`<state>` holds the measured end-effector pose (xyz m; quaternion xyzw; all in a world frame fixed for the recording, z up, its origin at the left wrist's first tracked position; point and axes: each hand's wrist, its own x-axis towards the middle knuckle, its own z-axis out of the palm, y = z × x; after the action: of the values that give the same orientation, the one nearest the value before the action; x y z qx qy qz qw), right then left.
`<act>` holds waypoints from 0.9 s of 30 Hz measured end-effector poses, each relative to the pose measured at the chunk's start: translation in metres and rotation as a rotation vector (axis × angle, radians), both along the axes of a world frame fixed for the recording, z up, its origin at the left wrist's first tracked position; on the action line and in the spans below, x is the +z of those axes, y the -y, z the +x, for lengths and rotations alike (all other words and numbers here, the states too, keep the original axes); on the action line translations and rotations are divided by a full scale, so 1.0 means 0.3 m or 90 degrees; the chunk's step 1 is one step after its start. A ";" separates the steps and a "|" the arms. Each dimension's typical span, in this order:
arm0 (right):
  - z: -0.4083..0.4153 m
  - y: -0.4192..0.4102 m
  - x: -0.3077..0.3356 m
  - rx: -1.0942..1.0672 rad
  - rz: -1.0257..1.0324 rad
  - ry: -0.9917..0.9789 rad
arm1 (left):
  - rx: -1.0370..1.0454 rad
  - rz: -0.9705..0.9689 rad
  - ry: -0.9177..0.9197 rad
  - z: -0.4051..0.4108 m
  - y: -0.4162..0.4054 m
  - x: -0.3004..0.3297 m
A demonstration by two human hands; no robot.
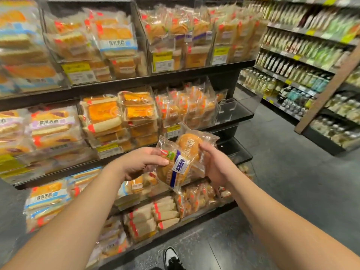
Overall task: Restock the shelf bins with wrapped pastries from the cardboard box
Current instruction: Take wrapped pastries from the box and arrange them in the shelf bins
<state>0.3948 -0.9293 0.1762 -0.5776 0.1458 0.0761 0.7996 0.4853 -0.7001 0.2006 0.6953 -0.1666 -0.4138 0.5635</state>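
Four black shelf tiers (136, 79) of clear bins (231, 110) crammed with wrapped pastries, over grey floor (292, 182). Two hands: left hand (140, 162) and right hand (214, 164) both gripping two wrapped buns (181, 162) before the second tier. One shoe (172, 259) below.

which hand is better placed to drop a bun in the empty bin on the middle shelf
Right, probably. The right hand holds the rear bun just below the empty bin; the left hand grips the front bun, farther left.
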 end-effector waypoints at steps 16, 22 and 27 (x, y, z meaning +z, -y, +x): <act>0.598 0.229 0.030 -0.002 0.044 -0.015 | -0.091 0.259 0.242 0.602 0.173 0.183; 0.777 0.276 0.051 -0.055 0.036 -0.054 | -0.016 0.286 0.227 0.672 0.168 0.189; 0.919 0.284 0.100 -0.042 -0.004 -0.111 | 0.079 0.271 0.186 0.693 0.156 0.182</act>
<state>0.6705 -1.0145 0.2062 -0.5661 0.2340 0.0992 0.7841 0.6931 -0.7468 0.2551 0.8595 -0.1122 -0.2994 0.3989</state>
